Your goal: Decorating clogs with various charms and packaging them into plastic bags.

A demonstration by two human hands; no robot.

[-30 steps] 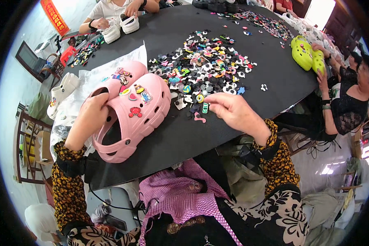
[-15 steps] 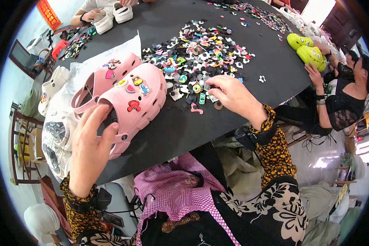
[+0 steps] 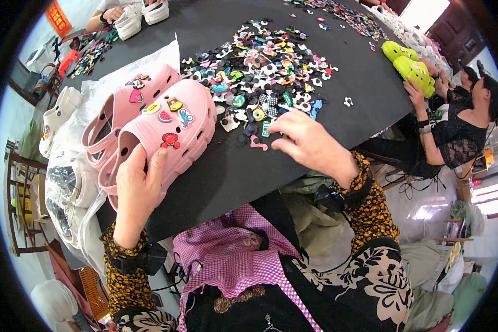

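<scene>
A pair of pink clogs (image 3: 191, 124) lies on the left of the black table, with colourful shoe charms on their uppers, among them a red crab charm (image 3: 170, 140) and a watermelon slice. My left hand (image 3: 134, 193) grips the nearer clog at its foot opening, thumb on the outside and fingers partly hidden inside. My right hand (image 3: 310, 143) hovers at the near edge of the charm pile (image 3: 265, 72), thumb and forefinger apart. Its forefinger tip is right beside a green lettered charm (image 3: 265, 129); a pink charm (image 3: 258, 143) lies just below.
White clogs in clear plastic bags (image 3: 74, 182) crowd the table's left edge, beside a single white clog (image 3: 58, 119). Across the table, a person handles white shoes (image 3: 129, 23). At the right, another person holds lime-green clogs (image 3: 415, 74). More charms (image 3: 343, 14) are spread at the far side.
My left hand has closed on the rim of the nearer pink clog. My right hand has moved left and nearer, from the pile toward the green charm. The view has shifted slightly.
</scene>
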